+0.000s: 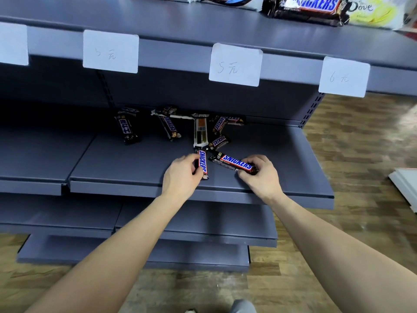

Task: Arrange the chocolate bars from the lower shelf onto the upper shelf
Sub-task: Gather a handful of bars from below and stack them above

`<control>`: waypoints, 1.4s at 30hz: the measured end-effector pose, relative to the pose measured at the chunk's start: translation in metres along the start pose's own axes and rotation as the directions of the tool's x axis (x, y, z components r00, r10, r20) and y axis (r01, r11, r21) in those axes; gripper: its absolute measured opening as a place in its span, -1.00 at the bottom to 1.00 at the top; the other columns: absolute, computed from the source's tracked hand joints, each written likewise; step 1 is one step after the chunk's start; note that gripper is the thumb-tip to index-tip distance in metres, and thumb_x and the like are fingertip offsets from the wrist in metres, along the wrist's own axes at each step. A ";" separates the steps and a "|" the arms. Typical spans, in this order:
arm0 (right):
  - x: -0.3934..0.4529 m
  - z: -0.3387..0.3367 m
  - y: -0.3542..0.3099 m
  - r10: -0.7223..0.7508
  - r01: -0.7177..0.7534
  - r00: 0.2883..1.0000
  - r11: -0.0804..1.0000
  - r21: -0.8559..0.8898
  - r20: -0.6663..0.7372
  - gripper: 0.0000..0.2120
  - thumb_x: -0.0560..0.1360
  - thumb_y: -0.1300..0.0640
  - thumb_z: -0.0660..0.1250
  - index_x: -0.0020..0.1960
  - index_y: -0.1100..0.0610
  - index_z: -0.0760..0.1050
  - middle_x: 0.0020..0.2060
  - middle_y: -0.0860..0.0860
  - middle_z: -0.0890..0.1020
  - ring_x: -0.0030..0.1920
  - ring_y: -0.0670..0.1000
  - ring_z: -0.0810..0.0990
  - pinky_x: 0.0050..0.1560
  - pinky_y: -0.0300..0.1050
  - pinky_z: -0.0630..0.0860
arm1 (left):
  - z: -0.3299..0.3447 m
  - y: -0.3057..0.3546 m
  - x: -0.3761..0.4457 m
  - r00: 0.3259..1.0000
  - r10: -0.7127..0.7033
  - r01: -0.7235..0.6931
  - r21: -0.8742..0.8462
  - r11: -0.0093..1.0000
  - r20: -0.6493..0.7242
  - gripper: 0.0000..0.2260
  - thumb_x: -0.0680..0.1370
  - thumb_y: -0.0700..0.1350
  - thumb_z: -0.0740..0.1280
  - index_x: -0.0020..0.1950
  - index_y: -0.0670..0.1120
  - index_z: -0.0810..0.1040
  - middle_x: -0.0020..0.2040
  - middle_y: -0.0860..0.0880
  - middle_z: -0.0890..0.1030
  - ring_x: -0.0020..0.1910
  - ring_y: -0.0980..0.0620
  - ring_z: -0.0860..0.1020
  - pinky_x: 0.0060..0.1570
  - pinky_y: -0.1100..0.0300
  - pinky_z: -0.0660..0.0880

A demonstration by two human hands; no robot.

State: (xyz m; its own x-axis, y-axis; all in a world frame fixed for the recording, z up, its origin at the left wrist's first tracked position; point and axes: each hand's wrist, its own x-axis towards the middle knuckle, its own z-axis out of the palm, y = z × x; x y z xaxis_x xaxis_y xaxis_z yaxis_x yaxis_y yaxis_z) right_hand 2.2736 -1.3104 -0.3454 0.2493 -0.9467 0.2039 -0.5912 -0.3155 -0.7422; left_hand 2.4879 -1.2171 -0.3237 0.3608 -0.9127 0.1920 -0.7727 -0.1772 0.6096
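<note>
Chocolate bars in glossy dark wrappers lie scattered on the smooth grey metal lower shelf (pixel 140 163), most of them toward the back. My left hand (pixel 182 175) curls its fingers round one slim rectangular bar (pixel 203 163) lying near the shelf's front. My right hand (pixel 259 175) pinches the near end of another bar (pixel 234 164) just beside it.

Shop: grey shelving (pixel 203 32), handwritten price tags (pixel 235 65), stocked sweets (pixel 306 7).
</note>
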 end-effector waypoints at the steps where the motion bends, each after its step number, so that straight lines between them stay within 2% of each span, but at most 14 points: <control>1: 0.000 0.000 0.000 0.002 -0.002 1.000 1.000 -0.002 0.001 -0.77 0.33 0.06 0.44 -0.01 -0.05 0.62 0.01 -0.15 0.56 0.10 -0.04 0.52 0.20 -0.08 0.47 | 0.001 0.001 -0.001 1.000 0.020 -0.020 0.021 1.000 0.015 -0.73 0.55 0.01 0.30 0.24 0.07 0.54 -0.23 0.09 0.56 -0.12 0.03 0.49 -0.13 0.07 0.50; 5: 0.000 0.000 -0.001 0.017 -0.017 1.000 1.000 -0.002 -0.001 -0.74 0.30 0.04 0.39 0.00 -0.04 0.61 0.00 -0.16 0.56 0.10 -0.04 0.53 0.19 -0.10 0.47 | 0.003 0.003 -0.006 0.994 0.102 -0.099 -0.061 0.993 0.046 -0.83 0.58 0.02 0.28 0.08 0.04 0.63 -0.23 0.14 0.51 -0.07 0.03 0.48 -0.09 0.08 0.50; 7: -0.001 -0.001 -0.002 0.015 -0.015 1.000 1.000 -0.002 0.000 -0.73 0.30 0.04 0.36 0.00 -0.03 0.61 0.00 -0.16 0.56 0.10 -0.04 0.53 0.18 -0.11 0.47 | 0.004 -0.002 -0.004 0.991 0.131 -0.131 -0.082 0.988 0.004 -0.82 0.58 -0.08 0.31 0.15 0.04 0.61 0.01 0.13 0.52 0.05 0.05 0.47 -0.05 0.10 0.50; 8: -0.001 -0.001 -0.002 0.015 -0.015 1.000 1.000 -0.001 0.003 -0.73 0.31 0.05 0.37 0.00 -0.03 0.61 0.00 -0.16 0.56 0.10 -0.04 0.52 0.17 -0.12 0.47 | 0.005 -0.004 -0.002 0.990 0.140 -0.140 -0.048 0.989 0.005 -0.73 0.57 -0.14 0.32 0.25 0.05 0.56 0.19 0.11 0.48 0.16 0.05 0.42 0.02 0.10 0.50; 10: -0.001 -0.002 -0.003 0.015 -0.015 1.000 1.000 -0.001 0.004 -0.76 0.33 0.10 0.38 0.00 -0.03 0.61 0.00 -0.15 0.57 0.09 -0.04 0.52 0.17 -0.12 0.47 | 0.005 -0.008 0.003 0.979 0.184 -0.190 0.064 0.980 0.093 -0.55 0.56 -0.21 0.29 0.43 0.08 0.39 0.45 0.10 0.31 0.33 0.01 0.28 0.18 0.06 0.40; 11: -0.001 -0.002 -0.003 0.016 -0.016 1.000 1.000 -0.001 0.001 -0.76 0.33 0.11 0.38 -0.01 -0.03 0.61 0.00 -0.15 0.57 0.09 -0.04 0.52 0.17 -0.12 0.47 | 0.006 -0.008 0.005 0.966 0.211 -0.229 0.119 0.966 0.152 -0.51 0.58 -0.22 0.27 0.47 0.10 0.33 0.49 0.11 0.27 0.36 0.00 0.24 0.24 0.06 0.34; 13: -0.002 -0.002 -0.002 0.017 -0.017 1.000 1.000 0.002 0.000 -0.75 0.33 0.10 0.38 0.00 -0.03 0.61 0.01 -0.15 0.56 0.09 -0.05 0.52 0.17 -0.12 0.47 | 0.007 -0.008 0.005 0.946 0.241 -0.281 0.181 0.942 0.217 -0.53 0.60 -0.19 0.23 0.48 0.14 0.31 0.43 0.12 0.35 0.33 -0.01 0.26 0.25 0.09 0.29; 17: -0.001 -0.003 -0.002 0.030 -0.030 1.000 1.000 -0.007 0.007 -0.72 0.34 0.07 0.41 0.05 -0.02 0.61 0.02 -0.15 0.56 0.10 -0.06 0.54 0.17 -0.15 0.47 | 0.008 -0.008 0.001 0.957 0.220 -0.257 0.202 0.945 0.188 -0.65 0.59 -0.09 0.28 0.38 0.10 0.45 0.14 0.01 0.44 0.13 -0.03 0.33 0.10 0.07 0.39; 22: -0.005 -0.002 -0.008 0.057 -0.056 0.998 0.998 -0.033 0.023 -0.75 0.41 0.10 0.46 0.09 0.02 0.63 0.08 -0.09 0.55 0.11 -0.06 0.54 0.19 -0.19 0.45 | 0.004 -0.002 -0.007 0.960 0.205 -0.238 0.165 0.957 0.192 -0.69 0.55 -0.10 0.35 0.29 0.05 0.50 0.15 0.03 0.41 0.11 0.00 0.33 0.09 0.05 0.43; 25: -0.008 -0.005 -0.017 0.089 -0.082 0.995 0.983 -0.164 0.034 -0.74 0.42 0.10 0.47 0.10 0.09 0.63 0.07 -0.01 0.57 0.12 0.03 0.52 0.15 -0.18 0.44 | 0.000 -0.001 -0.014 0.950 0.240 -0.272 0.153 0.950 0.198 -0.69 0.54 -0.13 0.36 0.28 0.02 0.50 0.18 0.07 0.43 0.14 0.01 0.34 0.11 0.06 0.42; 28: -0.015 -0.011 -0.032 0.148 -0.128 0.989 0.910 -0.395 0.023 -0.67 0.40 0.00 0.45 0.14 0.06 0.60 0.07 -0.01 0.60 0.14 0.09 0.46 0.10 -0.08 0.44 | -0.006 -0.001 -0.026 0.945 0.267 -0.298 0.157 0.942 0.190 -0.69 0.54 -0.13 0.36 0.27 0.02 0.51 0.16 0.09 0.46 0.16 0.02 0.35 0.12 0.05 0.41; 30: -0.025 -0.015 -0.039 0.158 -0.129 0.987 0.873 -0.471 0.023 -0.66 0.40 -0.03 0.44 0.14 0.02 0.59 0.04 0.00 0.63 0.12 0.11 0.51 0.04 -0.07 0.46 | -0.011 -0.001 -0.036 0.944 0.276 -0.305 0.155 0.940 0.182 -0.71 0.54 -0.13 0.35 0.26 0.04 0.50 0.16 0.10 0.46 0.16 0.02 0.35 0.11 0.05 0.40; 34: -0.052 -0.023 -0.043 0.090 -0.058 0.995 0.873 -0.485 0.042 -0.74 0.42 -0.02 0.43 0.09 -0.01 0.59 -0.02 0.01 0.66 0.04 0.12 0.58 -0.01 -0.03 0.52 | -0.025 0.003 -0.062 0.944 0.289 -0.313 0.161 0.936 0.157 -0.72 0.56 -0.10 0.32 0.26 0.10 0.48 0.16 0.11 0.45 0.15 0.01 0.35 0.13 0.06 0.39; 42: -0.123 -0.067 -0.070 -0.117 0.110 0.993 0.911 -0.398 0.007 -0.70 0.46 -0.04 0.43 0.18 -0.08 0.56 0.02 -0.07 0.65 0.05 0.04 0.56 0.07 -0.02 0.49 | -0.067 0.030 -0.133 0.936 0.344 -0.353 0.218 0.910 0.081 -0.71 0.57 -0.06 0.30 0.29 0.07 0.46 0.18 0.15 0.49 0.19 0.04 0.36 0.17 0.13 0.33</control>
State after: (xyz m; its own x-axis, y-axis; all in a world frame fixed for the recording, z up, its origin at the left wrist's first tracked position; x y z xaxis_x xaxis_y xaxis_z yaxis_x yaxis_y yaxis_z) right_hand 2.2326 -1.1765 -0.2756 0.3223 -0.9029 0.2844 -0.8165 -0.4172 -0.3991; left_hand 2.4514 -1.0764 -0.2795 0.0296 -0.9447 0.3266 -0.9441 0.0808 0.3195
